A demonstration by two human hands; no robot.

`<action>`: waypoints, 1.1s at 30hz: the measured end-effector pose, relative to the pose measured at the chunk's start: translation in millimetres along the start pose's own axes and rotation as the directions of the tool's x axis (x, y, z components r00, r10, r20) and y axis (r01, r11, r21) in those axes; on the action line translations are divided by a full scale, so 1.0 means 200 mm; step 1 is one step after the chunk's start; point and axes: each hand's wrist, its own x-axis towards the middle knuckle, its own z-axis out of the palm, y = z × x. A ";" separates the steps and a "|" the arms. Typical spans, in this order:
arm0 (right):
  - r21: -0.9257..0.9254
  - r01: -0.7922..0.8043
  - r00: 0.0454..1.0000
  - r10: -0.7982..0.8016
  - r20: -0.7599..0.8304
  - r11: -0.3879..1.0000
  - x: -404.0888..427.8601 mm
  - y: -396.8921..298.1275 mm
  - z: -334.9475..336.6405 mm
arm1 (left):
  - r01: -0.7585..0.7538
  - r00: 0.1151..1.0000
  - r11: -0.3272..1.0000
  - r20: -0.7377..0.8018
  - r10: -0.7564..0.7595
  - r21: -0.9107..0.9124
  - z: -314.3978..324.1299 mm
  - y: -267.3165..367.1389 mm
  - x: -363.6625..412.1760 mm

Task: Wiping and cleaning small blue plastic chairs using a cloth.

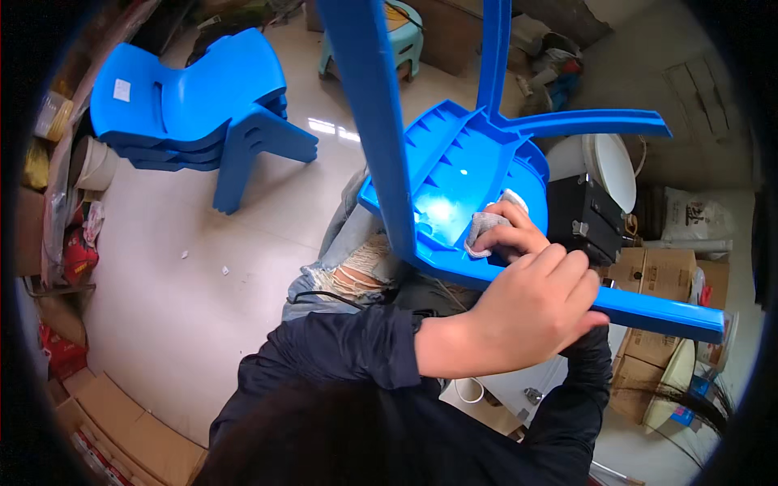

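Note:
A blue plastic chair (453,200) rests tilted over my lap, its ribbed underside facing up and its legs pointing several ways. My left hand (541,310) is closed around the near chair leg (662,313), with the forearm crossing in front of my body. Just beyond it, my right hand (516,231) pinches a bunched grey-white cloth (484,231) against the inner corner of the underside. The left hand partly covers the right wrist.
Stacked blue chairs (194,103) stand on the floor at left. Farther off is a pale green stool (407,39). On the right are a black case (586,212), a white bucket (614,173) and cardboard boxes (659,279). A flattened carton (134,431) lies lower left.

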 end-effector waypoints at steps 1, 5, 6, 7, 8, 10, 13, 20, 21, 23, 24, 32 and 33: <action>-0.035 -0.142 0.987 0.144 0.078 0.989 0.05 -0.09 -0.03 | 0.004 1.000 1.000 0.005 -0.004 0.000 -0.02 -0.02 -0.02; 0.157 -0.282 0.959 0.277 0.054 0.946 -0.10 -0.05 -0.05 | -0.225 0.963 0.974 -0.147 0.227 0.031 -0.07 -0.17 -0.09; 0.242 -0.336 0.942 0.331 0.062 0.910 -0.15 -0.05 -0.08 | -0.239 0.955 0.953 -0.131 0.266 0.187 -0.18 -0.18 -0.08; 0.278 -0.366 0.929 0.365 0.057 0.888 -0.16 -0.09 -0.08 | -0.181 0.915 0.918 -0.282 0.289 0.353 -0.24 -0.23 -0.16; 0.219 -0.358 0.933 0.359 0.039 0.908 -0.17 -0.10 -0.05 | -0.086 0.866 0.819 -0.365 0.343 0.567 -0.30 -0.27 -0.21; 0.090 -0.326 0.944 0.329 -0.016 0.941 -0.16 -0.14 0.02 | 0.123 0.779 0.955 -0.623 0.075 0.269 -0.31 -0.31 -0.17; 0.009 -0.277 0.961 0.277 -0.025 0.961 -0.16 -0.15 0.08 | 0.149 0.896 0.913 -0.339 -0.287 -0.379 -0.36 -0.30 -0.16; -0.325 -0.096 0.993 0.115 0.039 0.941 -0.14 -0.10 0.07 | 0.034 0.976 0.914 -0.181 -0.117 -0.404 -0.32 -0.30 -0.36; -0.325 -0.107 0.992 0.124 0.032 0.940 -0.14 -0.07 0.07 | 0.052 0.979 0.932 -0.165 -0.118 -0.360 -0.32 -0.28 -0.41; -0.592 -0.104 0.994 0.068 -0.083 0.799 -0.12 0.02 0.05 | -0.019 0.987 0.937 -0.157 -0.039 -0.350 -0.31 -0.27 -0.49; -0.646 -0.137 0.988 0.062 -0.138 0.751 -0.11 0.08 0.03 | -0.027 0.991 0.932 -0.135 -0.024 -0.362 -0.31 -0.29 -0.52; -0.582 -0.127 0.986 0.037 -0.164 0.803 -0.11 0.05 0.11 | 0.052 0.973 0.945 -0.196 -0.120 -0.322 -0.30 -0.28 -0.51; -0.511 -0.105 0.992 0.052 -0.118 0.853 -0.15 0.01 0.13 | 0.049 0.971 0.951 -0.209 -0.117 -0.305 -0.30 -0.28 -0.50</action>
